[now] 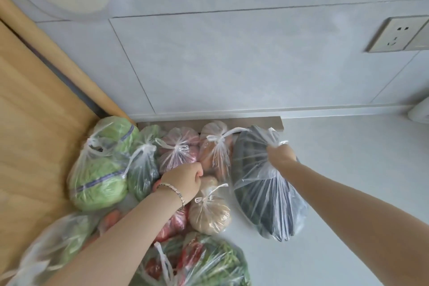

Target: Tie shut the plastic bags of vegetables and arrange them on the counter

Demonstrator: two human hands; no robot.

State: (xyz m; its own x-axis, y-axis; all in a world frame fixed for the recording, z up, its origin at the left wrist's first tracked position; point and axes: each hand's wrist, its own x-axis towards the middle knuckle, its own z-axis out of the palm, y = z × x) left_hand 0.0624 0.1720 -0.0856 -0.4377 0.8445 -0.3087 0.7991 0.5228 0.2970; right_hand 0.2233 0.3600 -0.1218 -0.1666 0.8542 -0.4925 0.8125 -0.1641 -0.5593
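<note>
Left hand (185, 181) and right hand (282, 152) showing bare; both forearms running bare to frame edge, left one filling 7 o'clock corner, right one 4 o'clock corner; slim link bracelet (174, 191) circling left wrist, silver-toned metal, small flat segments glinting; bracelet sitting at 7 o'clock of left hand.

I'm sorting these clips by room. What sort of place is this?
Probably a home kitchen: a pale counter against a grey tiled wall with a wall socket, and knotted bags of vegetables, such as the cabbage bag and the dark vegetable bag the right hand holds.
</note>
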